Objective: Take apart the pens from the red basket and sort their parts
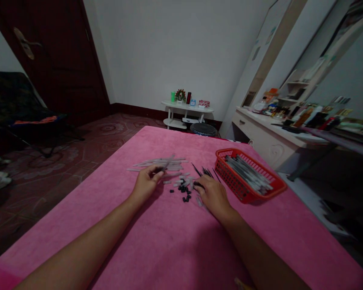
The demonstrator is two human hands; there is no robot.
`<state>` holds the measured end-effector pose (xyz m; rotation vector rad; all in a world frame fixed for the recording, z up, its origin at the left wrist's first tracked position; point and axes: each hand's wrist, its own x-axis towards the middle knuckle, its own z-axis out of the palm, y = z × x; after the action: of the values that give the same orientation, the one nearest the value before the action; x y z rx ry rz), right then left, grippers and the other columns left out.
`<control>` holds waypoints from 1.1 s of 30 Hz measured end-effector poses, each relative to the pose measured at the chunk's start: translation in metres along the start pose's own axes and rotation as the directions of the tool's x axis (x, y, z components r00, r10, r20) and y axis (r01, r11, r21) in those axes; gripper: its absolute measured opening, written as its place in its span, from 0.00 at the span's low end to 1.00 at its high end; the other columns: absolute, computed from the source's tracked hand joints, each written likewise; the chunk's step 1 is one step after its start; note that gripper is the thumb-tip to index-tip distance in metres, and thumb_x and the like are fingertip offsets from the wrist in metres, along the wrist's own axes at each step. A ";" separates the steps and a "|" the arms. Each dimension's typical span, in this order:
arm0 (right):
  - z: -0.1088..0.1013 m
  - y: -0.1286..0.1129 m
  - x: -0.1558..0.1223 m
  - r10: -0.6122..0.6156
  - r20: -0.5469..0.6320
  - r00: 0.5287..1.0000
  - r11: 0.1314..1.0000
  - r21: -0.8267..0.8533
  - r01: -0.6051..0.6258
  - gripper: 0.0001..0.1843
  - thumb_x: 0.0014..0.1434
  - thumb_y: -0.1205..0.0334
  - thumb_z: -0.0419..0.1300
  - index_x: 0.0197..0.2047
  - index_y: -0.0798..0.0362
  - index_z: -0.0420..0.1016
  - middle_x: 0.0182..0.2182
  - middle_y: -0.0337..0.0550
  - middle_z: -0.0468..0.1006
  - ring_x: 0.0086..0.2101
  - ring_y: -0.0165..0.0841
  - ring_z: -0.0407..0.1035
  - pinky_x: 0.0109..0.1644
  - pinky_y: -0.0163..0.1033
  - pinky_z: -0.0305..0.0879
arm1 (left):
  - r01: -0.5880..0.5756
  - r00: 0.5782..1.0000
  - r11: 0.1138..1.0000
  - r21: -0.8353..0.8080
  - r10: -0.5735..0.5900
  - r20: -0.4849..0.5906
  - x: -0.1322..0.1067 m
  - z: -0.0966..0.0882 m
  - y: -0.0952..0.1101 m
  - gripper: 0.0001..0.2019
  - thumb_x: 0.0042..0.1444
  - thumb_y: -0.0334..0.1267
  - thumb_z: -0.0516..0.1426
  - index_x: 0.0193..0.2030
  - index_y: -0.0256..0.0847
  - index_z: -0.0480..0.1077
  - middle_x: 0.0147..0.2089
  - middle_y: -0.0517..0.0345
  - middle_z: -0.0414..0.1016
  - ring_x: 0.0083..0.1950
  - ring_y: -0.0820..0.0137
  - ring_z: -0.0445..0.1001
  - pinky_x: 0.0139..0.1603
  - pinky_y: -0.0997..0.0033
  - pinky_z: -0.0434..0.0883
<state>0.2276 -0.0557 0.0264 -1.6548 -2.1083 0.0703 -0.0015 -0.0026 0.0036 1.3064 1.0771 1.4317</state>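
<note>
My left hand (pixel 147 184) is closed around a pale, translucent pen barrel (pixel 169 160), which tilts up and to the right. Beyond that hand lie several more such pen barrels (pixel 151 163), roughly side by side. My right hand (pixel 214 194) reaches down at the edge of a small pile, its fingers drawn together near a dark piece; what they hold is too small to tell. The pile mixes clear pen caps (pixel 185 175) with short black plugs (pixel 186 199). Thin dark refills (pixel 207 172) lie just past my right hand.
A red plastic basket (pixel 248 196) full of grey-white pens (pixel 249 175) stands right of my right hand. Pink cloth (pixel 157 241) covers the table. A cluttered dresser (pixel 278 141) is at the right, a folding chair (pixel 27 108) at the left, a small white stand (pixel 181 105) behind.
</note>
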 end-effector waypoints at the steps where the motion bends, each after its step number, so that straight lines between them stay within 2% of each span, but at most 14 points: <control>1: 0.001 -0.001 0.001 -0.007 0.022 1.000 1.000 -0.026 0.008 0.08 0.58 0.67 0.59 0.39 0.49 0.78 0.38 0.42 0.78 0.40 0.35 0.71 0.41 0.35 0.61 | -0.029 0.999 0.998 0.048 0.028 0.022 0.000 0.000 -0.002 0.09 0.47 0.36 0.60 0.35 0.36 0.76 0.32 0.53 0.78 0.35 0.64 0.76 0.35 0.67 0.72; 5: 0.004 -0.006 0.003 -0.011 0.076 0.997 0.995 -0.093 0.019 0.11 0.57 0.68 0.60 0.42 0.48 0.77 0.39 0.41 0.79 0.42 0.36 0.71 0.43 0.36 0.60 | -0.196 0.976 0.955 0.224 0.166 0.144 0.001 -0.002 -0.010 0.09 0.50 0.33 0.57 0.38 0.38 0.77 0.38 0.52 0.79 0.40 0.64 0.76 0.41 0.65 0.72; 11: 0.003 -0.006 -0.001 -0.005 0.067 0.998 0.994 -0.108 0.012 0.15 0.57 0.73 0.56 0.44 0.49 0.77 0.39 0.44 0.77 0.40 0.35 0.71 0.40 0.35 0.60 | -0.446 0.884 0.745 0.496 0.279 0.376 -0.003 -0.006 -0.004 0.08 0.56 0.32 0.55 0.39 0.40 0.76 0.37 0.53 0.78 0.40 0.65 0.74 0.43 0.66 0.69; 13: 0.001 -0.005 -0.003 -0.002 0.037 0.999 0.999 -0.048 0.004 0.17 0.57 0.74 0.54 0.43 0.49 0.78 0.38 0.45 0.76 0.39 0.34 0.71 0.39 0.35 0.61 | -0.488 0.861 0.686 0.539 0.276 0.428 -0.005 -0.006 0.000 0.07 0.57 0.33 0.56 0.38 0.40 0.76 0.37 0.53 0.77 0.39 0.66 0.73 0.42 0.67 0.68; 16: -0.001 -0.004 -0.003 0.043 -0.063 0.997 0.985 0.171 -0.032 0.13 0.58 0.71 0.53 0.39 0.51 0.78 0.37 0.45 0.76 0.38 0.34 0.71 0.40 0.36 0.63 | -0.506 0.851 0.642 0.576 0.261 0.457 -0.007 -0.006 0.003 0.06 0.57 0.34 0.56 0.38 0.40 0.75 0.36 0.53 0.76 0.38 0.67 0.72 0.39 0.68 0.67; 18: -0.002 -0.004 -0.002 0.127 -0.116 0.985 0.922 0.380 -0.075 0.09 0.58 0.67 0.55 0.36 0.53 0.77 0.35 0.44 0.76 0.37 0.35 0.71 0.41 0.38 0.65 | -0.511 0.847 0.632 0.582 0.257 0.465 -0.008 -0.006 0.003 0.06 0.57 0.33 0.56 0.38 0.40 0.75 0.35 0.53 0.76 0.37 0.67 0.71 0.39 0.69 0.66; 21: -0.002 -0.008 -0.001 0.304 -0.069 0.950 0.722 0.668 -0.182 0.08 0.55 0.60 0.58 0.35 0.54 0.74 0.30 0.43 0.77 0.31 0.35 0.72 0.34 0.38 0.68 | -0.515 0.843 0.632 0.579 0.252 0.476 -0.007 -0.006 0.002 0.07 0.57 0.33 0.56 0.39 0.40 0.75 0.36 0.54 0.76 0.38 0.67 0.72 0.39 0.69 0.66; 23: -0.002 -0.011 -0.001 0.367 -0.002 0.930 0.584 0.778 -0.229 0.10 0.52 0.56 0.60 0.35 0.54 0.73 0.28 0.43 0.77 0.29 0.34 0.72 0.31 0.37 0.69 | -0.516 0.842 0.630 0.581 0.246 0.481 -0.007 -0.007 0.002 0.06 0.57 0.33 0.56 0.39 0.40 0.75 0.36 0.53 0.76 0.38 0.67 0.72 0.39 0.69 0.66; 25: -0.002 -0.015 -0.001 0.373 0.035 0.927 0.509 0.828 -0.236 0.11 0.50 0.56 0.62 0.34 0.54 0.72 0.28 0.43 0.77 0.29 0.34 0.73 0.31 0.38 0.71 | -0.520 0.839 0.623 0.584 0.246 0.485 -0.008 -0.007 0.002 0.06 0.57 0.32 0.56 0.39 0.40 0.75 0.36 0.53 0.75 0.38 0.66 0.71 0.39 0.69 0.66; 28: -0.002 -0.017 -0.001 0.352 0.056 0.934 0.481 0.845 -0.232 0.10 0.48 0.57 0.63 0.33 0.53 0.72 0.29 0.42 0.78 0.31 0.36 0.75 0.33 0.39 0.73 | -0.528 0.834 0.617 0.583 0.250 0.492 -0.010 -0.006 0.003 0.06 0.57 0.32 0.55 0.38 0.40 0.74 0.36 0.53 0.75 0.38 0.66 0.72 0.39 0.69 0.66; 33: 0.001 -0.016 -0.002 0.330 0.040 0.943 0.501 0.839 -0.211 0.08 0.49 0.60 0.62 0.33 0.52 0.73 0.31 0.42 0.77 0.33 0.36 0.75 0.36 0.40 0.73 | -0.534 0.829 0.620 0.575 0.249 0.501 -0.010 -0.004 0.005 0.07 0.56 0.30 0.55 0.38 0.40 0.74 0.37 0.53 0.75 0.39 0.66 0.72 0.40 0.69 0.66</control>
<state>0.2136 -0.0617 0.0300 -1.2728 -1.2936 0.9165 -0.0055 -0.0138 0.0061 2.4089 1.1418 0.9903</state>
